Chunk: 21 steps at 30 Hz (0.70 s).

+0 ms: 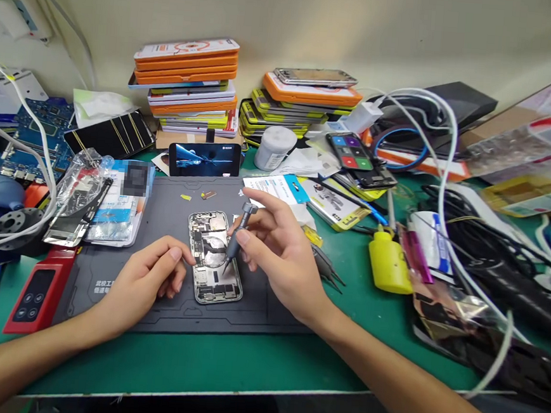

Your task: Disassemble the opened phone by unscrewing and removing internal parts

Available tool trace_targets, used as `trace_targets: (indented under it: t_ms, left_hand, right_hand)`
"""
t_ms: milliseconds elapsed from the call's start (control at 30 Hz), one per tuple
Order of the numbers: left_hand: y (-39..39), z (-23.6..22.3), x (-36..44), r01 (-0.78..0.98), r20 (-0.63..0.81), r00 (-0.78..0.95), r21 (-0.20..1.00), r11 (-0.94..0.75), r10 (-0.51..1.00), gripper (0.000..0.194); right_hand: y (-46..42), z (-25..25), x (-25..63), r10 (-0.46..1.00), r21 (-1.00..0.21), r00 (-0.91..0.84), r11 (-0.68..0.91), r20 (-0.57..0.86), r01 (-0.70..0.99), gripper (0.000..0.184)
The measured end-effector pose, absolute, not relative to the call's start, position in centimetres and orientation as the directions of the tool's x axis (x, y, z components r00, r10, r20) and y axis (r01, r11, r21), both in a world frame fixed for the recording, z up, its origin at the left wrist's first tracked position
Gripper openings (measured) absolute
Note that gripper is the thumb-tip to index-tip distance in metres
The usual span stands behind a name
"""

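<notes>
An opened phone (215, 256) lies on the dark grey mat (161, 207), its inner parts and a round coil showing. My right hand (278, 257) grips a small grey screwdriver (242, 231), with the index finger raised over its cap. The driver slants down to the left, its tip over the lower middle of the phone; contact there is too small to tell. At the phone's left edge, my left hand (148, 279) rests with its index fingertip against the frame. Its other fingers curl loosely, holding nothing.
Behind the mat a lit phone (205, 159) stands propped sideways. Stacks of orange boxes (186, 66) line the wall. A red device (34, 299) sits at left; tweezers (330, 268), a yellow bottle (390, 262) and tangled white cables (449, 182) lie to the right.
</notes>
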<state>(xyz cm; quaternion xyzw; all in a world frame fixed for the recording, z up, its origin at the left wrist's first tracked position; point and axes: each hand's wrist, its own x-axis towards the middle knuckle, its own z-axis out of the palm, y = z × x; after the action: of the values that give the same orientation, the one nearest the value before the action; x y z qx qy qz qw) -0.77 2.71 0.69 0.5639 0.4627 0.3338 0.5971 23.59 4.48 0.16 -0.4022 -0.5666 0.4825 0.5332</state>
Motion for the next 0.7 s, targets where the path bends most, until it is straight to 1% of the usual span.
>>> trace_targets:
  t_ms: [100,233,333,400,433,467,500,533,567,600,633,667,700]
  left_hand:
    - [2.7,0.6,-0.8,0.129,-0.177,0.362,0.982,0.139,0.915,0.035]
    - [2.7,0.5,-0.9,0.127,-0.173,0.371,0.983,0.134,0.912,0.035]
    - [2.7,0.8,-0.9,0.165,-0.164,0.380,0.980,0.108,0.910,0.034]
    - [2.6,1.1,-0.9,0.240,-0.123,0.407,0.970,0.024,0.905,0.031]
    - [2.6,1.3,-0.8,0.280,-0.078,0.429,0.959,-0.050,0.900,0.029]
    - [2.5,1.5,-0.8,0.309,-0.023,0.461,0.941,-0.137,0.887,0.026]
    - [2.5,1.6,-0.8,0.321,0.035,0.499,0.921,-0.222,0.866,0.024]
    - [2.4,1.6,-0.8,0.316,0.078,0.538,0.904,-0.287,0.839,0.024]
    - [2.3,1.7,-0.8,0.304,0.103,0.569,0.895,-0.325,0.816,0.025]
    - [2.3,1.6,-0.8,0.301,0.097,0.589,0.895,-0.329,0.802,0.025]
    - [2.4,1.6,-0.8,0.304,0.067,0.597,0.903,-0.302,0.799,0.025]
    - [2.4,1.5,-0.8,0.314,0.023,0.585,0.915,-0.253,0.811,0.025]
    - [2.5,1.4,-0.7,0.318,-0.026,0.559,0.930,-0.185,0.829,0.026]
  right_hand:
    - [4.3,0.8,23.4,0.981,-0.986,-0.110,0.150,0.158,-0.079,0.049]
    - [4.0,0.8,23.2,0.977,-0.988,-0.155,0.136,0.146,-0.076,0.046]
    - [4.0,0.5,23.1,0.976,-0.987,-0.151,0.149,0.157,-0.067,0.039]
    - [4.2,0.6,23.3,0.979,-0.983,-0.098,0.180,0.181,-0.022,0.033]
    - [4.4,0.8,23.6,0.976,-0.978,-0.071,0.206,0.204,0.037,0.029]
    - [4.7,1.0,24.0,0.971,-0.963,-0.052,0.238,0.233,0.129,0.025]
    - [5.0,1.4,24.5,0.960,-0.927,-0.051,0.280,0.276,0.250,0.024]
    - [5.3,1.7,25.1,0.947,-0.861,-0.052,0.311,0.318,0.402,0.025]
    - [5.6,2.0,25.8,0.933,-0.759,-0.074,0.331,0.352,0.561,0.027]
    - [6.0,2.4,26.6,0.921,-0.636,-0.106,0.340,0.376,0.693,0.032]
    - [6.3,2.6,27.4,0.923,-0.535,-0.125,0.318,0.365,0.783,0.038]
    - [6.6,2.8,28.2,0.936,-0.458,-0.126,0.275,0.329,0.846,0.042]
    - [6.9,3.0,29.1,0.951,-0.405,-0.107,0.224,0.290,0.887,0.044]
